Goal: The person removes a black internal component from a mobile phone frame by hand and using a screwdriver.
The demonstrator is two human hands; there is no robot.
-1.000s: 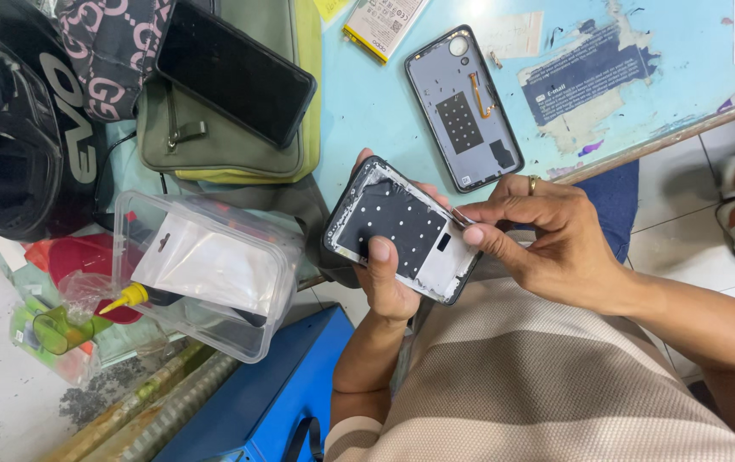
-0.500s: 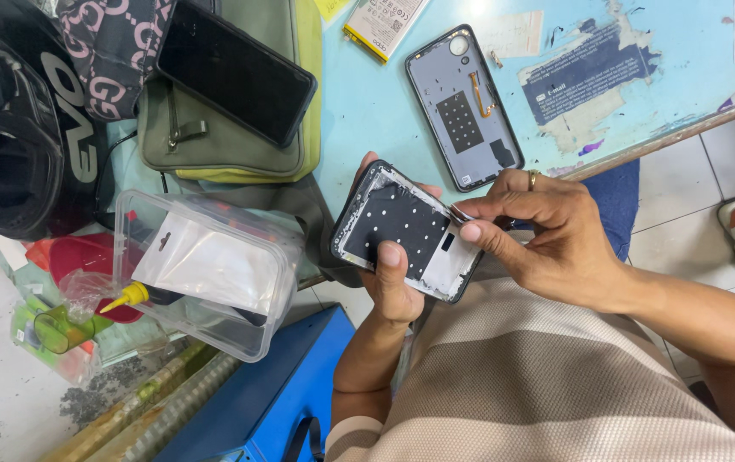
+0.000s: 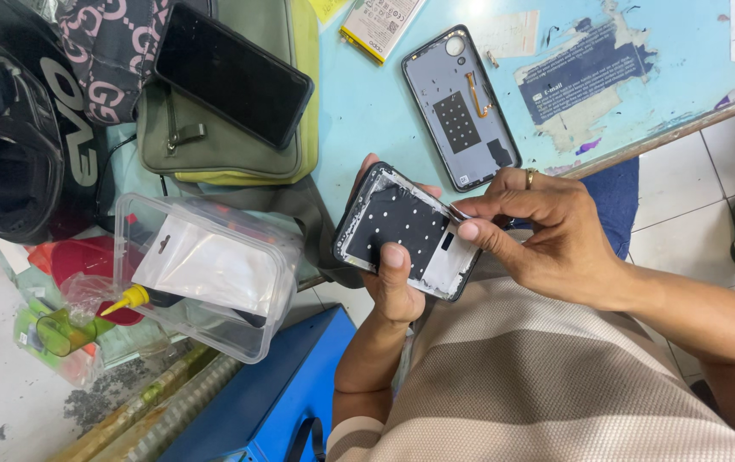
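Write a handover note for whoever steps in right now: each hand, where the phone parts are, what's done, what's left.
Left hand: grips the opened phone frame from below, thumb on its inner face.
Right hand: fingertips pinch at the frame's right edge; whether a tool is held is not clear.
Parts: the grey back cover lies inside-up on the blue table; a battery lies at the table's far edge; a black phone rests on the green pouch.
Done: back cover off, frame bare.
Left: work at the frame edge, then refitting the cover, likely.

A phone [image 3: 232, 73] lies on a pouch [image 3: 213, 141], left of the back cover [image 3: 460, 107] on the table [image 3: 367, 111].
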